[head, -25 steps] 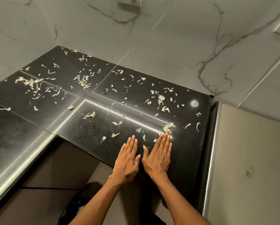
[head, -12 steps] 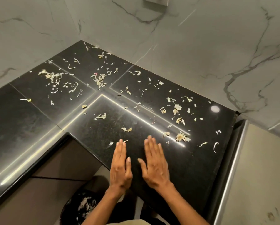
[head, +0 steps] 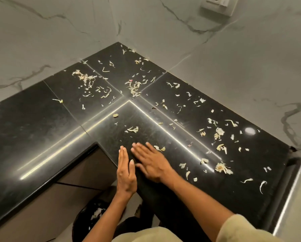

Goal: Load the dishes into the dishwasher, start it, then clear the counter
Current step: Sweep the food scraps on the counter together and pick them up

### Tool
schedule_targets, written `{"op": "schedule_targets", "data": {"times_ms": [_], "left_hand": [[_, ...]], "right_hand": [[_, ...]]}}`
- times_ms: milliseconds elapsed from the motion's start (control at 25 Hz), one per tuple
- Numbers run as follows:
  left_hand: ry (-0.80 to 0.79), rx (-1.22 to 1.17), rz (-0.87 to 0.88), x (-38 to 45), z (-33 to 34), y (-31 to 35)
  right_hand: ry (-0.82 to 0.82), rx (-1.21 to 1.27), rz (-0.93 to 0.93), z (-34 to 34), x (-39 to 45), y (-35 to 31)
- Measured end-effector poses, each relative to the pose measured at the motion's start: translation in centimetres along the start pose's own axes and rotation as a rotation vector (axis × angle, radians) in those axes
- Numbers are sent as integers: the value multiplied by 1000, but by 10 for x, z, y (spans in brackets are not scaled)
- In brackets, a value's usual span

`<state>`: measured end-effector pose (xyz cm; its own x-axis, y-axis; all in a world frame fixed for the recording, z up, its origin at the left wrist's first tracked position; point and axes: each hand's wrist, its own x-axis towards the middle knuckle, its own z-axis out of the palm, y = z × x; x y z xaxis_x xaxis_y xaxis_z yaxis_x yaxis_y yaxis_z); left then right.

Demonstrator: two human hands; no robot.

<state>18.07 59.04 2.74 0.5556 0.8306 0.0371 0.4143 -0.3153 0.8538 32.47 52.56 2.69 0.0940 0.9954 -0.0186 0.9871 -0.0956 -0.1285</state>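
Right hand (head: pixel 154 165) motion-blurred (fingers smeared), wall socket (head: pixel 216 5) cropped at top edge, bin (head: pixel 87 222) mostly hidden

An L-shaped worktop (head: pixel 41 137) fills a corner between two walls. Scraps (head: pixel 134 88) lie scattered on it, thickest toward the back corner and along the right arm. At the inner front edge, the left hand (head: pixel 126 173) stands edge-on beside the right hand (head: pixel 153 163), which lies flat on the worktop. Below the edge, on the floor, sits a bin (head: pixel 93 217). A socket (head: pixel 217 5) is on the right wall.
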Motion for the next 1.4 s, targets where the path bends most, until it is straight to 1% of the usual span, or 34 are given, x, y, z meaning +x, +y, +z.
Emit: {"op": "schedule_targets", "data": {"times_ms": [120,240,320,400,520,600,640,680,760,840,1000,1080,1160,1200,1280,1320,1400], "left_hand": [[-84,61,31,9,-1,0],[-160,183,88,14,8,8],[-227,277,145,16,17,12],[-309,319,214,15,27,17],[-373,378,288,10,41,25],[-415,401,328,6,47,30],[-442,402,354,4,51,33],[-468,394,383,1,54,35],[-509,351,436,-3,60,41],[-535,268,450,-5,61,43],[-517,94,369,-2,59,39],[-509,111,373,-3,59,39],[-503,151,392,-3,61,40],[-499,163,392,-4,61,41],[-484,202,407,-6,61,43],[-476,237,422,-8,63,44],[-462,311,429,-13,71,49]], "right_hand": [[3,-34,220,-8,15,38],[73,-35,477,-13,3,53],[130,16,583,-21,-15,44],[206,89,682,-26,-48,24],[265,163,970,-20,-116,-12],[239,173,1205,-7,-151,-36],[197,183,1281,-1,-160,-44],[150,190,1317,3,-163,-49],[93,191,1318,5,-154,-49],[71,194,1287,1,-129,-37],[46,205,1077,-3,-71,1],[23,211,982,-5,-50,19],[38,219,921,-7,-43,26],[72,239,899,-9,-46,25],[204,287,893,-14,-66,20],[285,289,924,-15,-83,19],[409,247,1047,-15,-127,24]]}}
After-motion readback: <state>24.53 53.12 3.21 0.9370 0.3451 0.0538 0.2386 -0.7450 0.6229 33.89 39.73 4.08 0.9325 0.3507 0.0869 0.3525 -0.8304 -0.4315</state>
